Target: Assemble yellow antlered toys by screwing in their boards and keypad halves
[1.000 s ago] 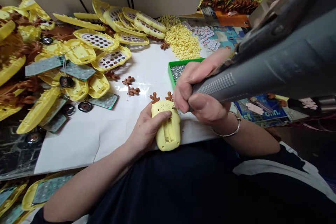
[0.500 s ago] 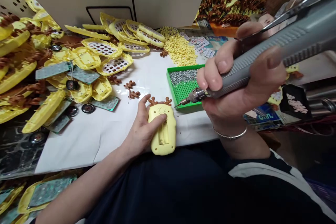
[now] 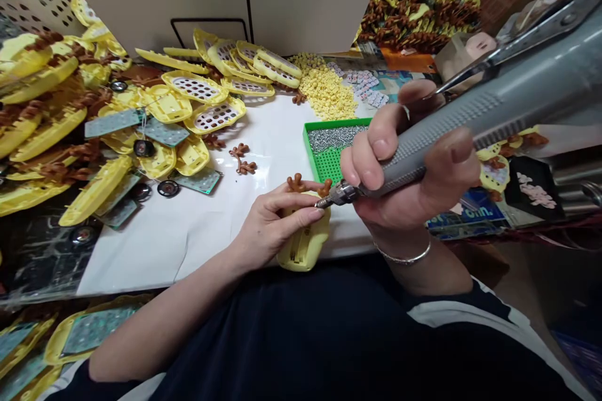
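My left hand grips a yellow toy shell with brown antlers at the near edge of the white table sheet, fingers pinched near its top. My right hand is wrapped round a grey electric screwdriver. Its metal tip sits at the top of the toy, right beside my left fingertips.
A green tray holding small screws lies just behind the toy. Yellow shell halves, circuit boards, speakers and loose antlers crowd the left. A heap of small yellow parts lies at the back. Cardboard stands behind.
The screwdriver lifted off the toy over the green tray, then came back down to the toy's top. My left fingers moved up towards the tip.
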Demonstrator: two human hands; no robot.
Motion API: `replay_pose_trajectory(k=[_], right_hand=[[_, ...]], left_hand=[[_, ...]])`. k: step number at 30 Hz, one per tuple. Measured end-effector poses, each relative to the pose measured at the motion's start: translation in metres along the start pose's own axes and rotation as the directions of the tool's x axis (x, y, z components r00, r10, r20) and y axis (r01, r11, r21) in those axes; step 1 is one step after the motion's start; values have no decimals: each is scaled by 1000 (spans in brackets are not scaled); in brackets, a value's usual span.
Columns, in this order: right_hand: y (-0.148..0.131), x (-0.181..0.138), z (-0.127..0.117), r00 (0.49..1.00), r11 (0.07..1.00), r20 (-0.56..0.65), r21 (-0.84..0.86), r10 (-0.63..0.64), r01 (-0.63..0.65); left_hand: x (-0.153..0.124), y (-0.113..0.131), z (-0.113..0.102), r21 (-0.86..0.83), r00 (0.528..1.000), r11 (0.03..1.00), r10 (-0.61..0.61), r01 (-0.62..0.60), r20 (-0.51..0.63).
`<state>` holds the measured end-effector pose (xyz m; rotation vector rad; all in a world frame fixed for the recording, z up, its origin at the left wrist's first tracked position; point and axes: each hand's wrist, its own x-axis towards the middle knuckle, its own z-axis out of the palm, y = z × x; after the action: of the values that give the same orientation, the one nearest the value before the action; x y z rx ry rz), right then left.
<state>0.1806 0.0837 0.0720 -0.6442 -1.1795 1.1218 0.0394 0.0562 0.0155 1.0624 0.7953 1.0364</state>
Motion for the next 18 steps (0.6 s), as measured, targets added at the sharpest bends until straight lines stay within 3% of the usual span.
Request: replay_pose_trajectory(k=[5,10,18], right_hand=[[-2,-5,-1,997,998,-55,40,53,-51],[-22,-5,-4,997,997,-32,-15,75,-76],[-30,2,7,995,999,-91,-26,43,-45]], left_hand=[[-5,-3,-5,103,997,991,83,-83,5],[-9,-7,-10,172,987,983,85,-61,-136],[-10,-6,-4,262,992,962,94,-71,-79]])
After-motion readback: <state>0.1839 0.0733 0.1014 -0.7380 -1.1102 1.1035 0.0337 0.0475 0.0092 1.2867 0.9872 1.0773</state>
